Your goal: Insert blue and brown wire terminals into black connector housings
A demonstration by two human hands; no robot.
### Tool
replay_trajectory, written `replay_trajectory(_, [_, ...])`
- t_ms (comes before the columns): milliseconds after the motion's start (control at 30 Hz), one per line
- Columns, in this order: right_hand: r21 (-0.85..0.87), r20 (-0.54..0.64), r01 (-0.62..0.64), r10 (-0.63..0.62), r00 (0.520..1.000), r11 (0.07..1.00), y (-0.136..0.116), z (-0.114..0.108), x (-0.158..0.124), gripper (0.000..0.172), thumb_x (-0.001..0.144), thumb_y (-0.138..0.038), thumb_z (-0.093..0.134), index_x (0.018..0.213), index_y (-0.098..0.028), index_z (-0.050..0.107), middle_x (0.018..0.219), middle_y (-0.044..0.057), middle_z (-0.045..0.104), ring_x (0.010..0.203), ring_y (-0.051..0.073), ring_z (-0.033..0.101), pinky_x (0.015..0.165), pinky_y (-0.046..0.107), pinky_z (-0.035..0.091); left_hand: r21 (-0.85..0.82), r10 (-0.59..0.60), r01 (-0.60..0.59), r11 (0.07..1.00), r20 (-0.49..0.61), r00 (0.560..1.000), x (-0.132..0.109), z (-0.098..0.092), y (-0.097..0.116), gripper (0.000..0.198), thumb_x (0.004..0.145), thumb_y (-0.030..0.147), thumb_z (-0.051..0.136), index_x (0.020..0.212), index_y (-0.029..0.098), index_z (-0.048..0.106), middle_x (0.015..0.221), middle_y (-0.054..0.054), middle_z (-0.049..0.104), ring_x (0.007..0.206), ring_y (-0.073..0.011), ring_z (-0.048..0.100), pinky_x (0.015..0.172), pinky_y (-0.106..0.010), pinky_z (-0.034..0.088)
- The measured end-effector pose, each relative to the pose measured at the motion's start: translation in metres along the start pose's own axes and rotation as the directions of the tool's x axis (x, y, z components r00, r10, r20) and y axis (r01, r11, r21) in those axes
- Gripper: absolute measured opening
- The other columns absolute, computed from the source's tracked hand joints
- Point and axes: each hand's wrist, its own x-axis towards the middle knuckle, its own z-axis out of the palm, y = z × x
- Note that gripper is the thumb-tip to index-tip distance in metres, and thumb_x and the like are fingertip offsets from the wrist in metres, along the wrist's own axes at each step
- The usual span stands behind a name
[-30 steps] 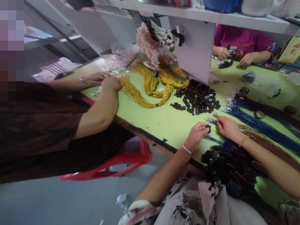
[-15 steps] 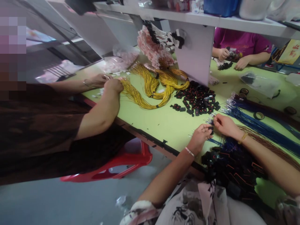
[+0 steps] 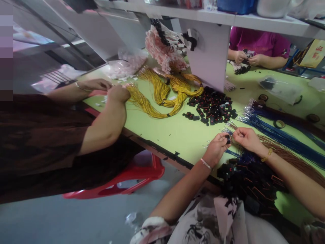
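My left hand (image 3: 217, 145) pinches a small black plastic connector housing (image 3: 228, 139) between thumb and fingers. Close beside it, my right hand (image 3: 245, 139) is closed in a pinch, its fingertips facing the housing. What it grips looks like a thin wire, mostly hidden by the fingers. Brown wires (image 3: 284, 150) with metal tips run under my right hand and forearm. Blue wires (image 3: 269, 130) lie to the right of them. Below my hands, a heap of black housings with wires (image 3: 254, 183) rests at the table edge.
Loose black connectors (image 3: 212, 106) are piled beyond my hands. Yellow wire bundles (image 3: 165, 98) lie farther left, by a co-worker's hands (image 3: 118, 93). Across the table, another person's hands (image 3: 247, 58) handle small parts. Tape rolls (image 3: 279, 124) sit at right; a shelf (image 3: 215, 15) hangs overhead.
My right hand has come away from the metal wire tips and turned toward the housing in my left hand. Across the table, the other person's hands have come together.
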Motion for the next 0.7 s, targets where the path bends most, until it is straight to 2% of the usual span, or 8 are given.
replay_trajectory(167, [-0.142,-0.029,-0.016,0.012,1.0,0.99,0.001,0.004,-0.007,0.015,0.072,-0.027,0.054,0.064,-0.016,0.059,0.051,-0.004,0.048,0.047,0.007,0.035,0.047,0.019,0.028,-0.023,-0.001,0.002,1.0,0.023,1.0,0.002,-0.001,-0.001,0.026,0.07,0.014,0.069,0.093,0.016,0.059,0.084,-0.002,0.058,0.077,-0.0102,0.055,0.075,-0.025,0.045])
replay_trajectory(333, [-0.223,-0.016,0.003,-0.007,1.0,0.975,-0.002,0.005,-0.009,0.014,0.071,-0.026,0.053,0.062,-0.017,0.058,0.049,-0.004,0.048,0.045,0.008,0.036,0.047,0.02,0.026,-0.025,0.011,-0.01,1.0,0.034,0.999,0.001,-0.001,-0.001,0.027,0.07,0.014,0.069,0.094,0.016,0.058,0.087,-0.003,0.06,0.08,-0.0111,0.056,0.078,-0.026,0.045])
replay_trajectory(500, [-0.27,-0.03,0.014,-0.023,0.999,0.963,-0.005,0.005,-0.01,0.015,0.071,-0.026,0.053,0.06,-0.017,0.057,0.048,-0.004,0.05,0.044,0.008,0.036,0.046,0.02,0.025,-0.009,0.021,-0.021,1.0,0.036,0.999,0.001,-0.001,0.0,0.028,0.069,0.016,0.071,0.093,0.016,0.059,0.086,-0.002,0.059,0.079,-0.0101,0.056,0.078,-0.025,0.045])
replay_trajectory(700, [-0.251,-0.023,0.024,-0.031,0.999,0.968,-0.003,0.009,-0.012,0.012,0.071,-0.025,0.054,0.063,-0.017,0.057,0.048,-0.005,0.047,0.043,0.008,0.035,0.047,0.02,0.025,0.049,0.04,-0.04,0.998,-0.006,0.999,0.0,-0.002,0.001,0.031,0.064,0.016,0.076,0.091,0.015,0.061,0.082,-0.001,0.06,0.075,-0.0091,0.056,0.076,-0.024,0.046])
